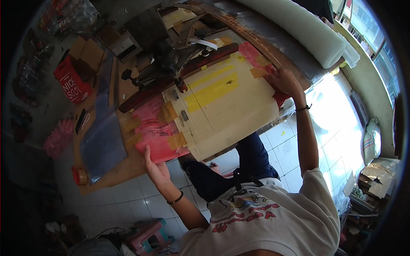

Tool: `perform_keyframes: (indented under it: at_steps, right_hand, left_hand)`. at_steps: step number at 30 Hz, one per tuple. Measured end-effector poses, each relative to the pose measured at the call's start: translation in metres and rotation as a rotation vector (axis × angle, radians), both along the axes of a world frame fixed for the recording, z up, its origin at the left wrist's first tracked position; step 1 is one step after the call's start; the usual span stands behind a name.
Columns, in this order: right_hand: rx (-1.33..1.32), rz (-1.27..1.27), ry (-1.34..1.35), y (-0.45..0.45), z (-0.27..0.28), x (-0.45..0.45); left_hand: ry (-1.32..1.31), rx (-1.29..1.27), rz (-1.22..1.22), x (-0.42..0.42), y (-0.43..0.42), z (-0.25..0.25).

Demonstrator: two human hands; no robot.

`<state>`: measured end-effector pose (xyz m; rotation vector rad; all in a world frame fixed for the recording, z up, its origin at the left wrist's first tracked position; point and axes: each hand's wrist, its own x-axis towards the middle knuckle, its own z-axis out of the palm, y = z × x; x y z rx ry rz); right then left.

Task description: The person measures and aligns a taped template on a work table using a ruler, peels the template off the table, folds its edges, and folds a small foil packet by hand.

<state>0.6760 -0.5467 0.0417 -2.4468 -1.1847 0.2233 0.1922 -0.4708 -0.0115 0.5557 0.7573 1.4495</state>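
Note:
A cream sheet (239, 115) with yellow tape strips lies on the worktable, with pink plastic (156, 128) along its left side and more pink at its right end. My left hand (156, 168) is at the near left corner of the pink plastic, thumb on top and the other fingers partly hidden beneath. At the right end, my right hand (284, 81) touches the red-pink plastic (279, 97), its fingers partly hidden. Across the sheet's far side runs a dark red bar (188, 74), joined to a black metal clamp mechanism (164, 59).
A tape roll (79, 175) and clear blue-grey plastic (102, 145) lie at the table's left. Behind them are a red bag (71, 81) and a cardboard box (86, 55). A big white roll (299, 30) lies at the back right. A stool (149, 237) stands below.

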Motion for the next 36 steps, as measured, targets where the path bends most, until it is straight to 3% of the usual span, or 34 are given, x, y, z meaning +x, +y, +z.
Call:
perform_keyframes:
  at_steps: [5,11,17,20,23,26,32,35,36]
  right_hand:
    - [0.076,0.042,0.071,0.038,-0.02,0.046]
    - [0.297,-0.098,0.407,0.052,-0.04,0.054]
    - [0.466,-0.093,0.466,0.051,-0.043,0.038]
    - [0.517,-0.068,0.621,0.053,-0.044,0.04]
    - [0.784,0.051,0.904,0.055,-0.038,0.029]
    - [0.563,0.062,0.625,0.057,-0.035,0.027]
    - [0.466,0.021,0.842,0.059,-0.017,0.036]
    - [0.328,0.146,0.611,0.081,-0.013,0.052]
    - [0.333,0.157,0.653,0.085,-0.006,0.051]
  left_hand:
    - [0.093,0.036,-0.018,0.003,-0.001,0.009]
    - [0.167,0.136,0.032,0.006,0.002,-0.003]
    - [0.165,0.134,0.032,0.006,0.0,0.0]
    - [0.147,0.12,0.017,0.005,-0.001,-0.001]
    - [0.174,0.132,0.041,0.008,-0.003,0.003]
    - [0.179,0.117,0.034,0.006,-0.002,-0.001]
    - [0.189,0.09,0.07,0.006,-0.003,0.002]
    - [0.17,-0.006,0.069,0.006,-0.005,0.013]
    - [0.161,-0.014,0.066,0.006,-0.005,0.014]
